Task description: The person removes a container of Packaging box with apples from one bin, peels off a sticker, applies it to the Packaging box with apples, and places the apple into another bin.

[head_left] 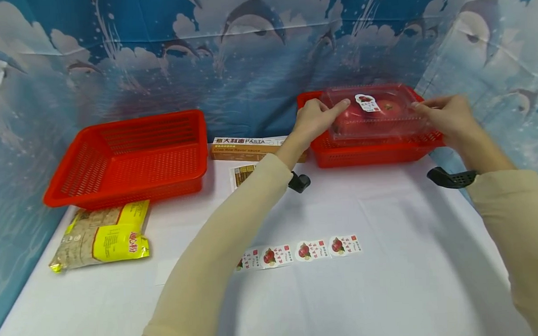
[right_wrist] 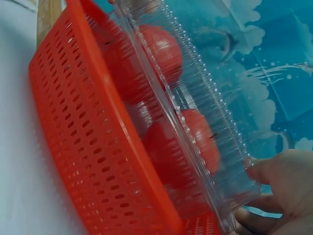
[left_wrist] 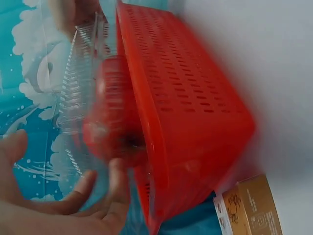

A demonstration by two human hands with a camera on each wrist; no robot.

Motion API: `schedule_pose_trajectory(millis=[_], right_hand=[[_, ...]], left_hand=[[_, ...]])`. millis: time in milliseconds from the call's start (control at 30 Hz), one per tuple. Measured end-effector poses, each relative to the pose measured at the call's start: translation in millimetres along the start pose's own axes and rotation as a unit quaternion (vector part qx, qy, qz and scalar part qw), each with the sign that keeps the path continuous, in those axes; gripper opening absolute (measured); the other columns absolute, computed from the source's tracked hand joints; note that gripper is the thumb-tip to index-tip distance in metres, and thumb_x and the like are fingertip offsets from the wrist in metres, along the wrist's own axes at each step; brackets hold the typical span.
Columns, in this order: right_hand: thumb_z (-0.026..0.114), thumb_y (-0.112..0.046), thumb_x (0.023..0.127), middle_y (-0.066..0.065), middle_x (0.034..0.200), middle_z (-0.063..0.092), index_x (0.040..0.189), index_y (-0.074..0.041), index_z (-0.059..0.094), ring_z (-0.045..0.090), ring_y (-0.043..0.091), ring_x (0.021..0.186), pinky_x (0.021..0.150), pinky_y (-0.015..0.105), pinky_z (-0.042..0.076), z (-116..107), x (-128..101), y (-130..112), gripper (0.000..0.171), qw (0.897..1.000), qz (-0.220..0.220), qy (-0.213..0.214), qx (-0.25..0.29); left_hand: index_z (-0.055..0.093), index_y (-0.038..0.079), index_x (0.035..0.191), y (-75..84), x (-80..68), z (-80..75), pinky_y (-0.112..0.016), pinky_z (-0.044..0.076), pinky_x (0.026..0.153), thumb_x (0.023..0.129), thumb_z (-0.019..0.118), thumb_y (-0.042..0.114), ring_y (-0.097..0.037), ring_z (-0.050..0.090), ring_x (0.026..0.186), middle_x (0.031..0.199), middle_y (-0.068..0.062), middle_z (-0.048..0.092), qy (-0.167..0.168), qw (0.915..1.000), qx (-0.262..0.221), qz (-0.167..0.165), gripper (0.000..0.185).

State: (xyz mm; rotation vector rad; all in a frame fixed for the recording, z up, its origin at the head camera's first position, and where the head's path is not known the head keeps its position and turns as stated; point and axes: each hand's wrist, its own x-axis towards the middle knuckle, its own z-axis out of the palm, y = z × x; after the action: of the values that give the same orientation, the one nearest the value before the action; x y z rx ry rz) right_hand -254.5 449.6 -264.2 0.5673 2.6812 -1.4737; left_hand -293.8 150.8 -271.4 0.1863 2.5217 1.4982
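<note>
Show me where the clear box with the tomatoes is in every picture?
Head view: the clear tomato box sits upper right, over the right red basket, between both hands.
Left wrist view: the box is at the left, beside the basket's rim.
Right wrist view: the box runs slantwise through the middle.
Shared landmark: that red basket, seen in all three.
</note>
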Motion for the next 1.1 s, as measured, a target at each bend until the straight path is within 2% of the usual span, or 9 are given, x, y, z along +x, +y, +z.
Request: schedule_pose_trajectory(millis=[133, 233, 333, 433, 533, 667, 800, 1000, 1100], right_hand=[[0.060, -0.063, 0.086, -0.004, 0.110, 0.049, 0.149, -0.009, 0.044, 0.054, 0.013, 0.083, 0.063, 0.031, 0.057, 2.0, 7.0, 5.6, 0.084, 0.999, -0.003, 0.000, -0.051], [0.059, -0.061, 0.089, -0.002, 0.105, 0.052, 0.147, -0.006, 0.045, 0.054, 0.015, 0.084, 0.063, 0.030, 0.057, 4.4, 12.2, 10.0, 0.081, 0.997, -0.013, -0.005, -0.075], [0.058, -0.058, 0.091, -0.001, 0.095, 0.057, 0.146, -0.003, 0.045, 0.058, 0.017, 0.078, 0.063, 0.029, 0.057, 6.0, 18.0, 15.7, 0.079, 0.995, -0.021, -0.002, -0.094], [0.058, -0.057, 0.091, -0.004, 0.088, 0.057, 0.146, -0.002, 0.046, 0.058, 0.016, 0.077, 0.063, 0.027, 0.057, 5.7, 21.7, 22.2, 0.078, 0.994, -0.023, 0.003, -0.103], [0.057, -0.056, 0.092, -0.001, 0.089, 0.060, 0.144, 0.000, 0.048, 0.058, 0.017, 0.076, 0.060, 0.028, 0.056, 6.6, 23.1, 28.7, 0.077, 0.990, -0.042, 0.005, -0.136], [0.053, -0.052, 0.096, 0.018, 0.096, 0.065, 0.140, 0.007, 0.048, 0.061, 0.024, 0.071, 0.057, 0.032, 0.056, 10.9, 22.7, 33.2, 0.074, 0.974, -0.081, -0.006, -0.210], [0.049, -0.045, 0.101, 0.022, 0.088, 0.066, 0.137, 0.012, 0.048, 0.060, 0.030, 0.071, 0.058, 0.035, 0.055, 13.3, 21.0, 31.4, 0.068, 0.957, -0.109, -0.023, -0.268], [0.041, -0.032, 0.105, 0.019, 0.076, 0.061, 0.128, 0.017, 0.050, 0.057, 0.037, 0.078, 0.075, 0.055, 0.048, 19.8, 16.9, 27.7, 0.055, 0.906, -0.161, -0.043, -0.388], [0.038, -0.034, 0.104, 0.030, 0.094, 0.061, 0.129, 0.017, 0.048, 0.053, 0.049, 0.093, 0.084, 0.064, 0.044, 27.2, 11.5, 29.0, 0.057, 0.907, -0.156, -0.020, -0.391]], left_hand=[[0.060, 0.012, 0.115, 2.2, 6.0, 8.7, -0.024, 0.052, 0.075, 0.085, 0.054, 0.073, -0.009, 0.051, 0.085, 0.103, 0.002, 0.062, -0.030, 0.9967, 0.074, -0.010, 0.068], [0.040, 0.015, 0.147, 4.7, 7.4, 15.2, -0.027, 0.054, 0.093, 0.085, 0.053, 0.074, -0.009, 0.052, 0.110, 0.133, 0.005, 0.054, -0.037, 0.9917, 0.122, -0.019, 0.086], [0.020, 0.015, 0.157, 7.2, 7.8, 25.3, -0.026, 0.055, 0.089, 0.083, 0.053, 0.076, -0.010, 0.062, 0.106, 0.134, 0.002, 0.057, -0.048, 0.9867, 0.153, -0.022, 0.101], [0.009, 0.014, 0.158, 9.0, 7.7, 37.6, -0.027, 0.056, 0.085, 0.083, 0.052, 0.078, -0.013, 0.067, 0.098, 0.129, 0.001, 0.061, -0.050, 0.9813, 0.184, -0.024, 0.107], [0.010, 0.013, 0.158, 9.1, 7.2, 49.4, -0.027, 0.053, 0.094, 0.086, 0.052, 0.073, -0.013, 0.063, 0.109, 0.138, 0.002, 0.056, -0.045, 0.9685, 0.244, -0.025, 0.102], [0.012, 0.013, 0.158, 5.7, 7.7, 62.6, -0.028, 0.049, 0.101, 0.092, 0.056, 0.058, -0.015, 0.061, 0.116, 0.138, 0.002, 0.057, -0.030, 0.9486, 0.314, -0.023, 0.091], [0.018, 0.013, 0.155, 1.3, 9.5, 68.7, -0.027, 0.053, 0.092, 0.094, 0.060, 0.045, -0.015, 0.065, 0.101, 0.122, 0.001, 0.064, 0.000, 0.9407, 0.339, -0.008, 0.080], [0.034, 0.014, 0.139, -18.4, 9.8, 60.5, -0.029, 0.054, 0.088, 0.093, 0.062, 0.032, -0.018, 0.063, 0.099, 0.113, -0.005, 0.061, 0.058, 0.9459, 0.310, 0.075, 0.056], [0.041, 0.011, 0.127, -34.9, 5.8, 47.6, -0.029, 0.052, 0.091, 0.093, 0.063, 0.027, -0.019, 0.060, 0.104, 0.113, -0.006, 0.058, 0.108, 0.9461, 0.266, 0.149, 0.044]])
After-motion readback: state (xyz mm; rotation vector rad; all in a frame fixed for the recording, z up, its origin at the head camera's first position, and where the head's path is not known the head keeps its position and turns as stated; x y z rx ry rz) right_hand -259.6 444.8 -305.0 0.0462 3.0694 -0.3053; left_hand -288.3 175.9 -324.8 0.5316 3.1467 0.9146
